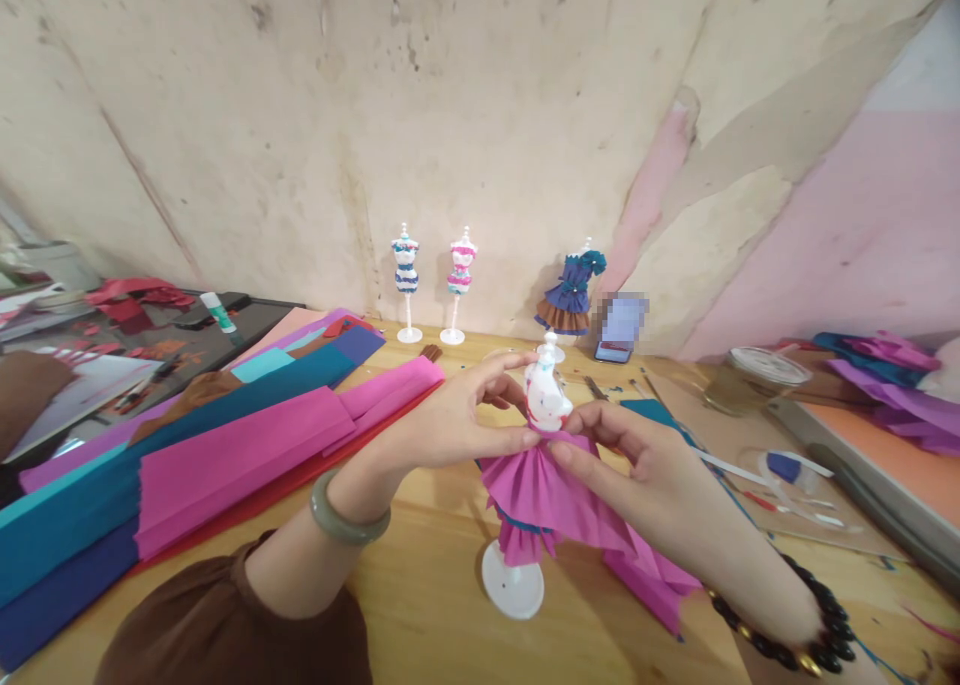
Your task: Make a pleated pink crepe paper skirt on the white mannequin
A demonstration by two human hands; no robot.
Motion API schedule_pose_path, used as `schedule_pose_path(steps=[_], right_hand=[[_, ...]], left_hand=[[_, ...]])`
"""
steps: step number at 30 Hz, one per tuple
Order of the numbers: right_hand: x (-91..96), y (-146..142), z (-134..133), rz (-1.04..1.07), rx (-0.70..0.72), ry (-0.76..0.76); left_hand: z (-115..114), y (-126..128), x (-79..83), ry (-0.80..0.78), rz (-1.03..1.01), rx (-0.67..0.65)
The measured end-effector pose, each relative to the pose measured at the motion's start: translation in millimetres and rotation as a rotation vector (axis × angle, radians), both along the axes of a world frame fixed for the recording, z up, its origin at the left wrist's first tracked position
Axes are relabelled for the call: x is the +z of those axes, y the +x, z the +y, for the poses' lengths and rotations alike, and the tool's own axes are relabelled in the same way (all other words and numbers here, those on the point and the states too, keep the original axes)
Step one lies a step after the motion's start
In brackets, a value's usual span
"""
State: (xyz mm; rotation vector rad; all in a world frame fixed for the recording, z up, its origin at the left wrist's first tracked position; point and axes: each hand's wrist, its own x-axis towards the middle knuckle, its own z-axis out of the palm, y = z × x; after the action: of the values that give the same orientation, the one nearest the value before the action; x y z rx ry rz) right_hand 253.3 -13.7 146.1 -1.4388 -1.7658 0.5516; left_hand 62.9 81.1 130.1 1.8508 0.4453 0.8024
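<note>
A small white dress form on a round white base stands tilted in front of me. Pleated magenta crepe paper wraps its waist as a skirt, over a teal layer and a lower magenta ruffle. My left hand holds the skirt's top edge at the waist, thumb in front and fingers behind the form. At the waist's right side, my right hand pinches the same magenta paper between thumb and fingers. A loose length of that paper trails down to the right under my right wrist.
Folded crepe paper strips cover the table's left. Two bare mini dress forms and one in a blue-brown dress stand by the wall, near a propped phone. Rightward are a lidded plastic cup and an orange-topped box.
</note>
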Motion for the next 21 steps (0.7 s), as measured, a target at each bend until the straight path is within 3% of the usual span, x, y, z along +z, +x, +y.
schedule_pose_path(steps=[8,13,21], right_hand=[[-1.7,0,-3,0.049,-0.067,-0.035],[-7.6,2,-5,-0.026,-0.195,0.008],[6.4,4,-13,-0.120,-0.013,0.032]], left_hand=[[-5,5,3.9,-0.017,-0.055,0.000],[-7,6,5.3,-0.032,-0.063,-0.009],[-8,7,7.2,-0.050,-0.053,0.002]])
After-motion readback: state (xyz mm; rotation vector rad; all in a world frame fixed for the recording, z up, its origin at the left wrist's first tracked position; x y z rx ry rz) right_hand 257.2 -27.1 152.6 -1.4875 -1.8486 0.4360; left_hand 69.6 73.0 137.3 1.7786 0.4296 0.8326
